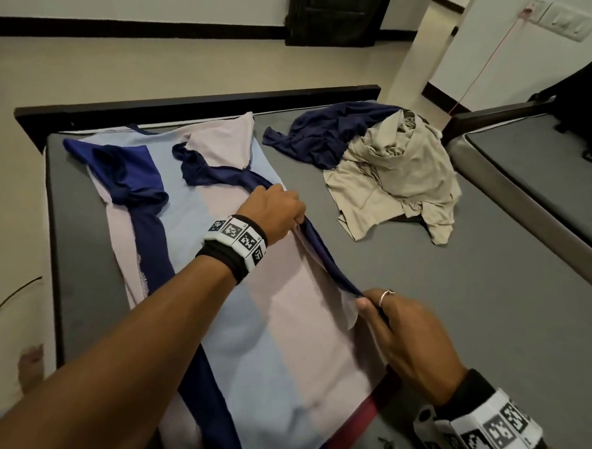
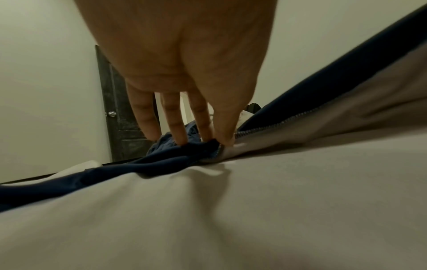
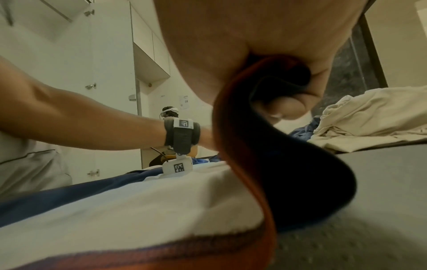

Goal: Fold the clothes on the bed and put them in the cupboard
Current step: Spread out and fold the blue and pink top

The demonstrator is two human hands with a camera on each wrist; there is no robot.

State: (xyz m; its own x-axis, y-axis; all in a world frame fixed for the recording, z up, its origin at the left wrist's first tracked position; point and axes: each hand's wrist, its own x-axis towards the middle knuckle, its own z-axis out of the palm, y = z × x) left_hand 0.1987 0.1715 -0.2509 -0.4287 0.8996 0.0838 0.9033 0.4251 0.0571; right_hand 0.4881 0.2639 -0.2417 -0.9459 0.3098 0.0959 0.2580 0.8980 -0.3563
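Observation:
A striped shirt (image 1: 255, 325) in pale pink, light blue and navy lies spread lengthwise on the grey mattress (image 1: 489, 303). Its right side edge (image 1: 323, 256), navy on the inside, is lifted. My left hand (image 1: 274, 213) grips that edge near the sleeve; in the left wrist view its fingertips (image 2: 182, 142) rest on the navy fabric (image 2: 161, 162). My right hand (image 1: 402, 329) pinches the same edge lower down, near the hem. In the right wrist view the navy and red hem (image 3: 265, 146) curls through my right hand (image 3: 282, 98). The left sleeve (image 1: 132, 174) lies folded inward.
A crumpled beige garment (image 1: 399, 181) and a navy one (image 1: 327, 133) lie in a heap at the mattress's far right. A second mattress (image 1: 547, 175) adjoins on the right. A dark bed frame (image 1: 191, 105) borders the far edge. White cupboards (image 3: 110, 73) show in the right wrist view.

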